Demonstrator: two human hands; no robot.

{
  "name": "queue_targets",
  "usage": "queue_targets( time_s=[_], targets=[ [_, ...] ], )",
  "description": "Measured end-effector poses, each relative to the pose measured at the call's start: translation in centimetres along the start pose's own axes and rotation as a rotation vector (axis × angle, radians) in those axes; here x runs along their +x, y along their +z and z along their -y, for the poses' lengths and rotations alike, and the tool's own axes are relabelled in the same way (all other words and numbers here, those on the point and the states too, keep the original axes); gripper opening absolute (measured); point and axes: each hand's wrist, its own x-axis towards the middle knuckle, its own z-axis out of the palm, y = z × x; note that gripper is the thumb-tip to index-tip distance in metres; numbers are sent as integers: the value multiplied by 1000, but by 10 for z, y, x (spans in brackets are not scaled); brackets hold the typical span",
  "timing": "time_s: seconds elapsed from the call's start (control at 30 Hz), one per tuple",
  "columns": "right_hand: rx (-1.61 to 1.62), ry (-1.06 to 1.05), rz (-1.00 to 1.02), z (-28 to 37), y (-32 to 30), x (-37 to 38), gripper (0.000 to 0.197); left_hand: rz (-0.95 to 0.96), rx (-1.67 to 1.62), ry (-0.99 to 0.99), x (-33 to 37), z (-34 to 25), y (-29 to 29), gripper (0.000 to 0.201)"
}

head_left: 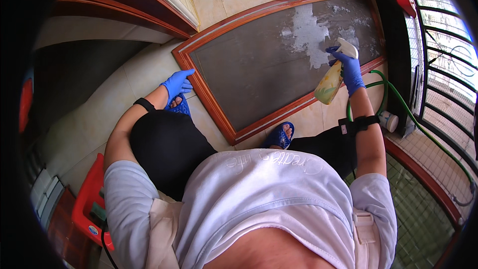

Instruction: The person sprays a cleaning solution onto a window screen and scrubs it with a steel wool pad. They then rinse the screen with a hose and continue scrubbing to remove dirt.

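Observation:
My right hand (351,72), in a blue glove, grips a spray bottle (328,83) by the neck, just under its white trigger head. The bottle is pale yellow with a leaf pattern, tilted over the near right side of a framed panel (249,74). Dark grey fills the panel inside its reddish-brown wooden frame (214,100). Whitish patches (307,35) cover part of its far right half. My left hand (178,84), also gloved in blue, is by the frame's left edge with its fingers stretched out and nothing in it. Whether it touches the frame I cannot tell.
A green hose (418,124) runs along the right beside a barred metal grille (448,65). A white cup-like container (388,120) lies near it. My feet in blue slippers (280,136) stand at the frame's near side. A red plastic seat (92,204) is at lower left.

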Motion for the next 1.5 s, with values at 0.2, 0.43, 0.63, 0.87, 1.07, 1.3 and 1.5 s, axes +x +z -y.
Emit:
queue_targets(
  time_s=[0.2, 0.43, 0.63, 0.87, 1.07, 1.3, 1.5],
  targets=[
    [74, 46, 209, -17, 94, -37, 33, -9, -166, -24, 19, 8, -19, 100],
    [186, -76, -63, -27, 103, -25, 49, -69, -174, 15, 15, 7, -7, 105],
    [184, -1, -7, -47, 127, -27, 47, -9, 61, -18, 13, -4, -8, 90],
    [217, -51, -180, -24, 107, -1, 41, 158, 874, 11, 3, -28, -44, 64],
    [-34, 282, 241, -46, 131, -65, 37, 492, 1353, 317, -68, -53, -80, 38],
    [-364, 367, 23, -73, 98, -116, 28, 400, 1269, 241, -109, -98, -83, 38],
    [-148, 415, -423, -81, 22, -135, 21, 319, 1182, 451, -92, -134, 7, 37]
  ],
)
